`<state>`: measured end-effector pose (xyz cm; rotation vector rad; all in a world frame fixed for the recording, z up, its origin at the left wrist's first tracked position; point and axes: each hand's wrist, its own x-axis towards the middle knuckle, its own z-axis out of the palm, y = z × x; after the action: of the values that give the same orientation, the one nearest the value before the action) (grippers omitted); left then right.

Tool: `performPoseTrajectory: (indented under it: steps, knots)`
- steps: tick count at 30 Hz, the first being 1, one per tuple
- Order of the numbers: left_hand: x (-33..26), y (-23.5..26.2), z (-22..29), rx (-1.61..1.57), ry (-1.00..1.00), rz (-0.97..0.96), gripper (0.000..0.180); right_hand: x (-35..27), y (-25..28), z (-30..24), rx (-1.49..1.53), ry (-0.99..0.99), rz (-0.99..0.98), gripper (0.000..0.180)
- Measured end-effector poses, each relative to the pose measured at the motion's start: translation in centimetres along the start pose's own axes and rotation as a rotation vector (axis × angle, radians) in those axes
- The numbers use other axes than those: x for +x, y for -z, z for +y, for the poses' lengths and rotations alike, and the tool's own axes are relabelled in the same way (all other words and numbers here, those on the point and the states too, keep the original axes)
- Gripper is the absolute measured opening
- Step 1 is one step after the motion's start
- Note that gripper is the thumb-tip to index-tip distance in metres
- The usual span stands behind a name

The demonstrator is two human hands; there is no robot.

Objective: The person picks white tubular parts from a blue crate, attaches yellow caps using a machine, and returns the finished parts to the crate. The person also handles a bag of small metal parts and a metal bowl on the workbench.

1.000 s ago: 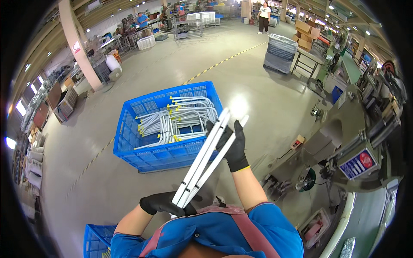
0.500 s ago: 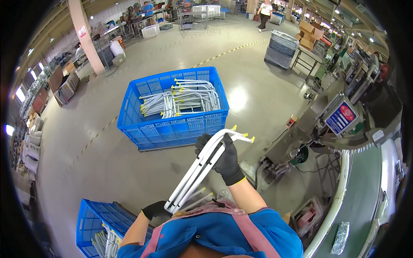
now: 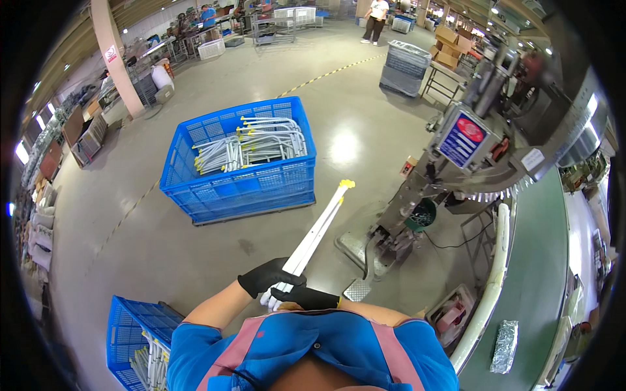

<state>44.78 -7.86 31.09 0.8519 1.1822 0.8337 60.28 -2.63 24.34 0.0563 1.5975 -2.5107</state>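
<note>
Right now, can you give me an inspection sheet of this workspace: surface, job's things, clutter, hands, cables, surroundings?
Surface: grey concrete floor, glossy, with a dashed yellow line across it.
Job's things: bundle of white tubes with yellow end caps, held pointing up and away; large blue crate ahead holds more bent white tubes; a second blue crate at lower left also holds tubes.
Clutter: silver foil packet on the green conveyor belt.
Hands: left hand and right hand, both in black gloves, closed on the lower end of the bundle.
Cables: black cable beneath the machine.
Surroundings: machine with a blue panel at right; pillar, racks and another person far off.
</note>
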Motion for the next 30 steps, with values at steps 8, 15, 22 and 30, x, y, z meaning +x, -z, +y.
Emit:
performPoseTrajectory:
  steps: [8, 15, 22, 30]
  knots:
    - [-0.2, -3.0, -2.1, -0.068, 0.164, -0.072, 0.041, -11.8, 6.5, -2.5, -0.784, 0.369, 0.149, 0.035]
    - [0.4, -6.9, -2.9, 0.293, -0.137, -0.251, 0.052, -21.7, 13.7, -7.6, -1.449, 0.528, 1.427, 0.037]
    - [4.0, -6.6, -1.4, 0.641, -0.072, -0.227, 0.057, -24.6, 18.0, -10.0, -1.028, 0.415, 1.251, 0.043]
    - [6.5, -2.9, 1.7, 0.317, 0.051, -0.355, 0.049, -24.2, 19.9, -13.3, -1.2, 0.45, 1.231, 0.026]
